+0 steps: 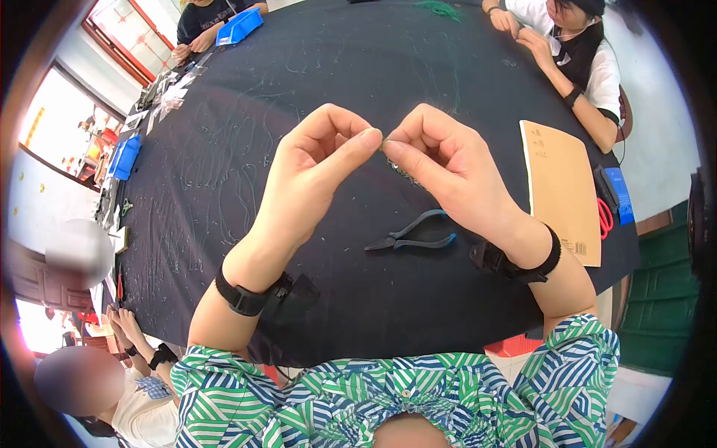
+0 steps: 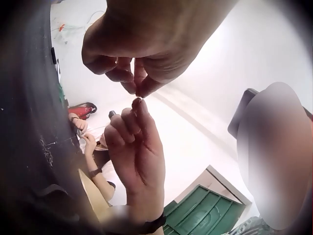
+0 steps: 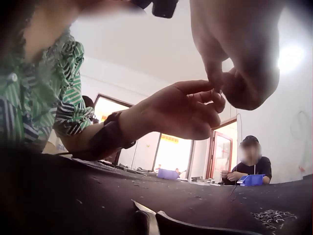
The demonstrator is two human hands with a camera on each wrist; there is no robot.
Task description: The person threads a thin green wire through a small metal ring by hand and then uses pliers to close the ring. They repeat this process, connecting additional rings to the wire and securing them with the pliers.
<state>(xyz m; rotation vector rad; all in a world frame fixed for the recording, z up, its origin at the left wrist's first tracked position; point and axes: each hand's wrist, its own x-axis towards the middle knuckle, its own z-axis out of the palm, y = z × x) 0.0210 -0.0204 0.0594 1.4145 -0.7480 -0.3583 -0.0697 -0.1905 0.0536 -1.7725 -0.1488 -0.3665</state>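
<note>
A tiny piece (image 1: 384, 140) sits up above the middle of the table (image 1: 351, 313), between the fingertips of both hands. The left hand (image 1: 302, 175) pinches it between thumb and forefinger; the right hand (image 1: 470, 175) pinches in from the other side, so both grips are closed on it, though its shape is too small to make out. The work seems midway on this one piece: it is up off the cloth and in the fingers, but whether it is joined to anything I cannot tell. Partly behind the right hand lies a heap of small metal bits (image 3: 274, 215), loose, which suggests more is left to handle; no finished item can be made out. Pliers (image 1: 396, 243) lie nearer the near edge, touched by neither hand. Fine threads (image 1: 237, 172) spread towards the left edge. By the right edge are a brown notebook (image 1: 562, 190) and, just beside it, red-handled scissors (image 1: 605, 218)
</note>
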